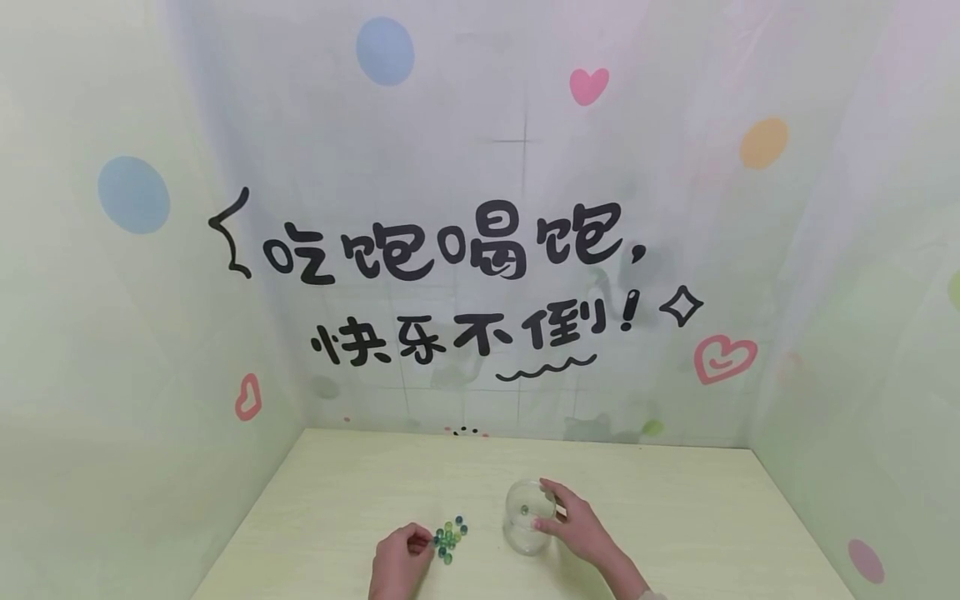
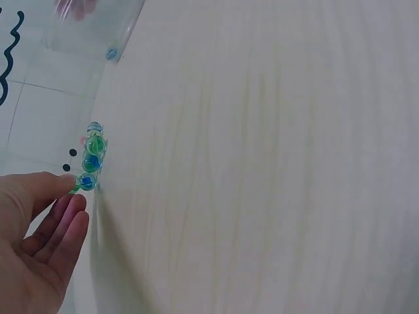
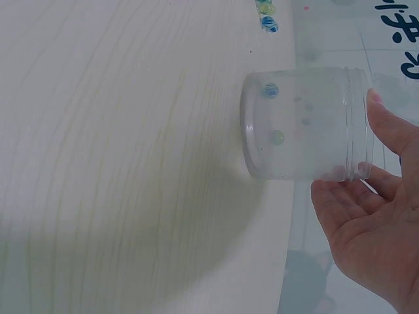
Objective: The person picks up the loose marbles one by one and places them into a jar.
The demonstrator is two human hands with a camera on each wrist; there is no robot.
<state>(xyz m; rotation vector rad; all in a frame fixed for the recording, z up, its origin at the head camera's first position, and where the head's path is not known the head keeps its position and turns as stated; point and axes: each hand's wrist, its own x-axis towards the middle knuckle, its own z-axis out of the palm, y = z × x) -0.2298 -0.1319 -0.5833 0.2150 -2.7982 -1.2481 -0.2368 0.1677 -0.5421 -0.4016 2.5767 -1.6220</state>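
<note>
A clear, wide-mouthed plastic jar stands on the table at centre right. My right hand grips it near the rim, thumb on one side and fingers on the other. Through the jar's wall in the right wrist view show a blue marble and a yellow-green marble. Left of the jar lies a loose cluster of glass marbles in blue, green and yellow-green. At the cluster's left edge my left hand pinches a green marble between thumb and forefinger, which partly hide it.
The pale wood-grain table carries the marbles and jar. A printed sheet with dark lettering, dots and hearts rises behind the table, with similar walls at both sides. A gap of bare tabletop separates the cluster from the jar.
</note>
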